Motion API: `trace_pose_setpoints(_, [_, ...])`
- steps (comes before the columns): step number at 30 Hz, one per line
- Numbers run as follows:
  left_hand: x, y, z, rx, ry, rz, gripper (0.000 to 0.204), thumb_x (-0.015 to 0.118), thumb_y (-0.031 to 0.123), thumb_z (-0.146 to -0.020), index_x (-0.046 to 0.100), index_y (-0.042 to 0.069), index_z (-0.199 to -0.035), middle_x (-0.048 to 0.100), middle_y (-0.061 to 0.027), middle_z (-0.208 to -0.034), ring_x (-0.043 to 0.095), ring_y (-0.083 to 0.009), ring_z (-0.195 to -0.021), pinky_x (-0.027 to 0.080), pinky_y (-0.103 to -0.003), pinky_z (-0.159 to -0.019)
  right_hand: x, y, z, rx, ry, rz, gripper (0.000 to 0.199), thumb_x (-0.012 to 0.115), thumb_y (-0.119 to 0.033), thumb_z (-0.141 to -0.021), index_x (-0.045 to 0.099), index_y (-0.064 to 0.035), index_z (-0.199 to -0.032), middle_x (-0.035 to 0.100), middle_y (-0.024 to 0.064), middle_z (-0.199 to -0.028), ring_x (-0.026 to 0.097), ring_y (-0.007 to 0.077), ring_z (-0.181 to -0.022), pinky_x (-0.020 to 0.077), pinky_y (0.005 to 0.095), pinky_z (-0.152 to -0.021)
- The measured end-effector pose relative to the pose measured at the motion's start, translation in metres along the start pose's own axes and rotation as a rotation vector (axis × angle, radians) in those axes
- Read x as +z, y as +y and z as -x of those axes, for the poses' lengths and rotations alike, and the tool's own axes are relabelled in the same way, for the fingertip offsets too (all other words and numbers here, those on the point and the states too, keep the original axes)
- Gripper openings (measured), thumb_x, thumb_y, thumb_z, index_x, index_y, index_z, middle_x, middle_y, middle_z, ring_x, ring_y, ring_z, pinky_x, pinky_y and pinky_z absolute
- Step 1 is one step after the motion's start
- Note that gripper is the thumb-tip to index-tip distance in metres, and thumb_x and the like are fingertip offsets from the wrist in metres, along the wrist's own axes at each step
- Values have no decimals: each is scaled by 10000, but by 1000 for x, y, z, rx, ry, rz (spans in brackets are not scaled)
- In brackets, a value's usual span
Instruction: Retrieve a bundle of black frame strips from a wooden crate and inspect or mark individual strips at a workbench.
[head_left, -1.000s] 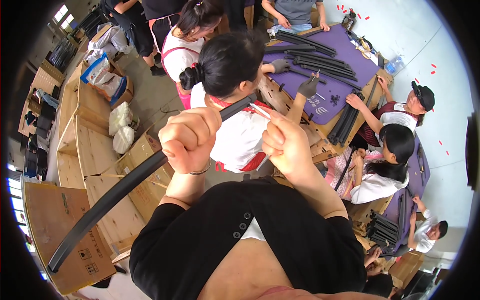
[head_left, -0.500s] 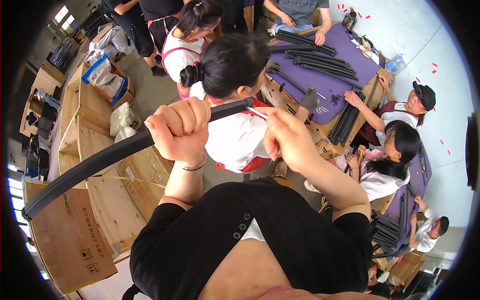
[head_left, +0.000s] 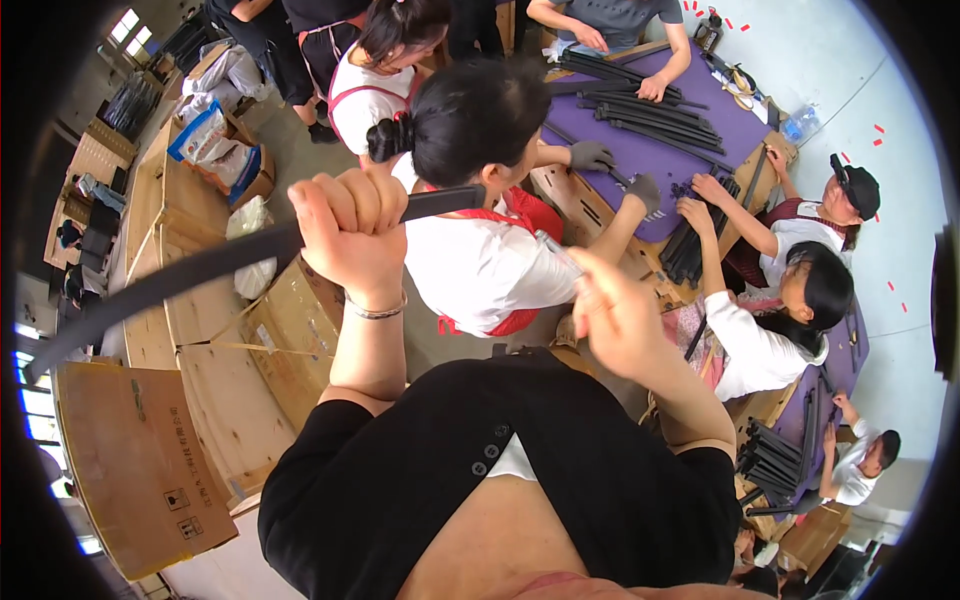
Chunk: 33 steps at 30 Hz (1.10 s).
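Observation:
My left hand (head_left: 358,238) is wrapped in a fist around a long black bar (head_left: 185,268) near its right end. From there the bar runs down to the far left, seeming bent by the lens. My right hand (head_left: 622,315) is closed on a slim, silvery metal rod (head_left: 558,252), whose tip points up and left. A gap separates the rod from the bar's right end. Motion blurs the right fingers, and the part of the rod inside them is hidden.
A person in a white shirt (head_left: 465,265) is close ahead. Several people work around a purple-topped table (head_left: 650,215) holding black bars (head_left: 655,120). Wooden crates (head_left: 215,420) and a cardboard box (head_left: 135,460) stand at left.
My right hand has moved right and down, drawing the metal rod away from the bar's end. The left fist has shifted slightly left with the bar, whose far end has risen.

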<state>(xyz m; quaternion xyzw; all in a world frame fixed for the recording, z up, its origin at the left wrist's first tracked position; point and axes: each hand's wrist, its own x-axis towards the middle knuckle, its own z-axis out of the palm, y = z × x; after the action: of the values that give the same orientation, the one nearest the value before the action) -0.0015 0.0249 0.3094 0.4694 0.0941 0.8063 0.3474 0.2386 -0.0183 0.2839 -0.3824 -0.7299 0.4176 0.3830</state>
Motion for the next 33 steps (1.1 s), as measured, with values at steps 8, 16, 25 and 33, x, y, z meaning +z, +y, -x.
trace_pose_setpoints(8, [9, -4, -3, -475, 156, 150, 484, 339, 326, -938, 216, 126, -515, 193, 24, -439, 178, -91, -404, 178, -247, -394, -22, -8, -12, 2, 118, -145, 285, 377, -150, -936, 525, 29, -1101, 406, -21, -545, 377, 31, -465, 291, 175, -456])
trace_pose_setpoints(16, [-3, -21, 21, -975, -129, -377, 446, 475, 338, -897, 337, 124, -531, 304, 27, -425, 260, -83, -345, 187, -248, -354, -34, -10, -13, -167, 354, 207, 190, 504, -74, -864, 541, 10, -1031, 536, 110, -647, 516, 136, -517, 402, 245, -482])
trace_pose_setpoints(25, [-24, -27, 69, -1376, -534, -460, 422, 505, 280, -898, 411, 98, -529, 346, 52, -423, 275, -40, -370, 219, -224, -364, -60, -28, -27, -532, 620, 570, 221, 524, -24, -827, 536, 12, -1045, 580, 128, -719, 559, 242, -570, 433, 282, -529])
trace_pose_setpoints(33, [-35, -57, 78, -1558, -663, -376, 450, 526, 314, -886, 375, 103, -518, 318, 56, -435, 266, -46, -373, 198, -224, -363, -78, -1, -33, -411, 809, 427, 194, 519, -36, -838, 544, 4, -1026, 577, 120, -696, 577, 225, -566, 436, 287, -522])
